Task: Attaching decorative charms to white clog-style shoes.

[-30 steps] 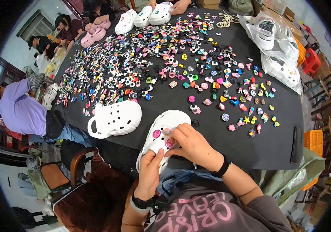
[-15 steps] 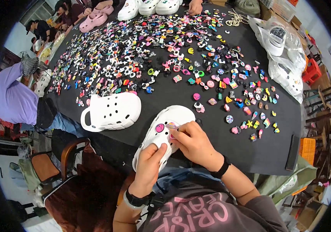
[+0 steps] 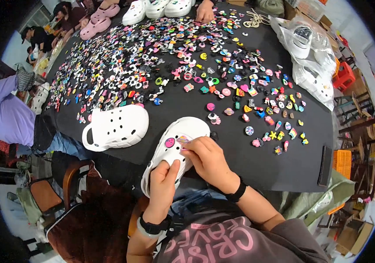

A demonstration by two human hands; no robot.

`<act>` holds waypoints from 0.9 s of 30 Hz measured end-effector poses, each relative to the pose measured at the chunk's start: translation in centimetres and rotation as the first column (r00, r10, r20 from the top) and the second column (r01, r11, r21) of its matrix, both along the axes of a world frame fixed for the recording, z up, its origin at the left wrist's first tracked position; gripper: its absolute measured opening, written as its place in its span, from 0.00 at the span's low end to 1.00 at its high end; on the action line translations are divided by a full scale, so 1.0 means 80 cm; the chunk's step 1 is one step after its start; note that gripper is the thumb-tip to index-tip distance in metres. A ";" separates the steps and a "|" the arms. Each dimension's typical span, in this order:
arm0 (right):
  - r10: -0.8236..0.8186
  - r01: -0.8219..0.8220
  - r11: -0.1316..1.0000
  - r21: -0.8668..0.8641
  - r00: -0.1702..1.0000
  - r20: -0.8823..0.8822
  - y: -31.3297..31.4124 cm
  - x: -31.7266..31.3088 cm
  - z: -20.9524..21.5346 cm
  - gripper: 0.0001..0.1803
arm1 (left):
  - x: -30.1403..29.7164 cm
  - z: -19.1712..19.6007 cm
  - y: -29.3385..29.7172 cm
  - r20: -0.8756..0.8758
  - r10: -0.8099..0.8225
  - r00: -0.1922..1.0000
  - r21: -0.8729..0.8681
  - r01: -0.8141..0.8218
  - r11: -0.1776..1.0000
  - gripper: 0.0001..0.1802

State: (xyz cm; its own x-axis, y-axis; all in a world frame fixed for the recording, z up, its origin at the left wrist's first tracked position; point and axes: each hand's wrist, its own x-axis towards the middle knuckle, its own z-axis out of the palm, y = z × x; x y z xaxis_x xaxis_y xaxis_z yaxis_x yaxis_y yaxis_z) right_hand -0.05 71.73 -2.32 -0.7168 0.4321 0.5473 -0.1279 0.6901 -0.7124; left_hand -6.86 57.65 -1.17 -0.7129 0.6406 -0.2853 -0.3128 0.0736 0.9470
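Note:
My left hand (image 3: 163, 184) grips a white clog (image 3: 191, 127) by its side, thumb on top, holding it tilted over the table's near edge. A round pink face-shaped charm (image 3: 170, 142) sits on the clog's perforated upper. Beside it is a multicoloured, planet-like charm (image 3: 181, 140). My right hand (image 3: 209, 160) is closed in a pinch just right of that charm, with a bit of pink showing at its fingertips; the fingers cover most of this small piece. A second white clog (image 3: 119, 125) without charms lies on the table to the left.
Many loose shoe charms (image 3: 121, 65) cover the black table (image 3: 257, 171). White clogs (image 3: 156, 9) and pink clogs (image 3: 97, 24) stand at the far edge, near another person's hand (image 3: 205, 12). Bagged shoes (image 3: 312, 76) lie at right. A person in purple (image 3: 12, 111) is at left.
The whole view has shifted slightly, so everything appears farther left. My left hand keeps its hold on the clog, and my right fingertips stay pinched at its upper beside the charms.

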 end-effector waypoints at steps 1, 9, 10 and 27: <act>-0.009 0.009 1.000 0.024 1.000 0.018 -0.001 -0.001 0.000 0.10 | 0.000 0.000 -0.001 -0.030 0.007 1.000 -0.028 -0.008 1.000 0.12; -0.071 0.026 0.956 0.291 0.987 0.143 0.001 -0.002 0.006 0.10 | -0.004 -0.011 -0.002 -0.017 -0.016 1.000 -0.075 0.014 0.997 0.14; -0.053 0.011 0.956 0.292 0.989 0.137 0.003 -0.004 0.004 0.11 | -0.003 -0.008 0.002 0.045 0.001 0.999 -0.038 0.001 0.999 0.15; 0.016 -0.043 0.986 0.160 0.985 0.170 0.023 -0.008 0.006 0.10 | -0.008 -0.001 0.011 0.085 -0.029 0.996 0.050 0.024 0.998 0.14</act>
